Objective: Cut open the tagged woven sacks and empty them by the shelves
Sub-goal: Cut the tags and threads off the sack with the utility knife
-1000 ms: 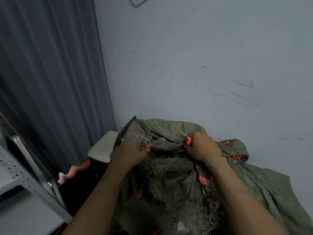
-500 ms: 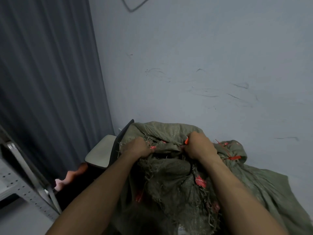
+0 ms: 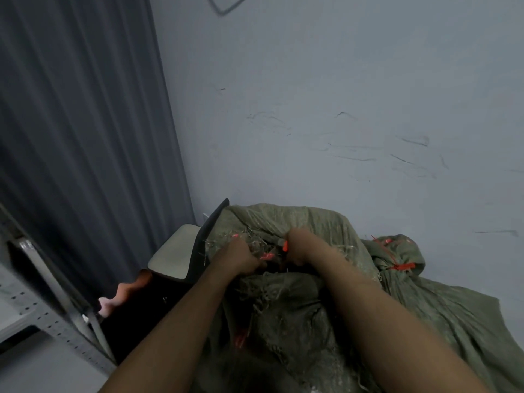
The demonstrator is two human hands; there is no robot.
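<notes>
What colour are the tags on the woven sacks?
Orange-red plastic tag on green woven sack; head view.

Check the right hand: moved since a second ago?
Yes. The right hand, gripping an orange-handled tool, has moved left, away from the red zip tie on the rear sack and closer to the left hand.

The near sack [image 3: 297, 313] is dull olive-green and coarse-woven, frayed into pale straw threads. The far sack [image 3: 408, 251] on the right is the same olive. Their tags [image 3: 402, 266] are bright orange-red. The far wall [image 3: 340, 95] is pale blue-grey with dark scuffs. The left curtain [image 3: 85, 137] is slate grey. The near-left shelf [image 3: 42, 317] is light grey, dotted with holes.
</notes>
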